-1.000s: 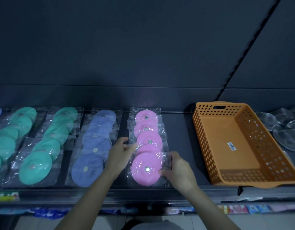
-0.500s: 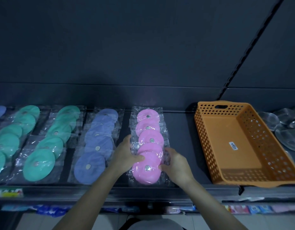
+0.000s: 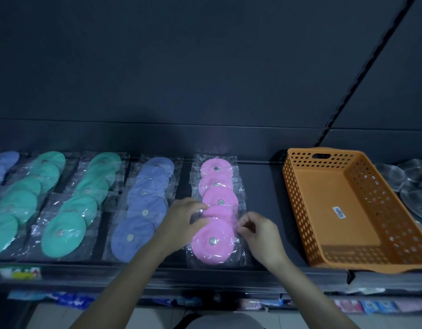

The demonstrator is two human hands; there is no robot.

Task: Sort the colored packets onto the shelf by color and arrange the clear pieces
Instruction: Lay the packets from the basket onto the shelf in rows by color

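While the left hand [image 3: 183, 220] rests on the pink packets [image 3: 212, 248] and the right hand [image 3: 262, 233] pinches their wrapper edge, green packets [image 3: 62, 236] and blue packets [image 3: 134, 233] already lie sorted on the shelf [image 3: 259, 186]; the basket [image 3: 297, 210] sits empty; clear pieces [image 3: 416, 205] beyond it look unarranged.

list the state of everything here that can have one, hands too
pink packets: wrapped, overlapping in one row
front pink packet: lying flat at the row's near end
blue packets: wrapped, overlapping, untouched
green packets: wrapped, overlapping in two rows, untouched
basket: upright, empty
clear pieces: piled right of the basket, untouched
left hand: fingers rest on the pink packets' left side
right hand: fingers curled, pinching the front pink packet's wrap
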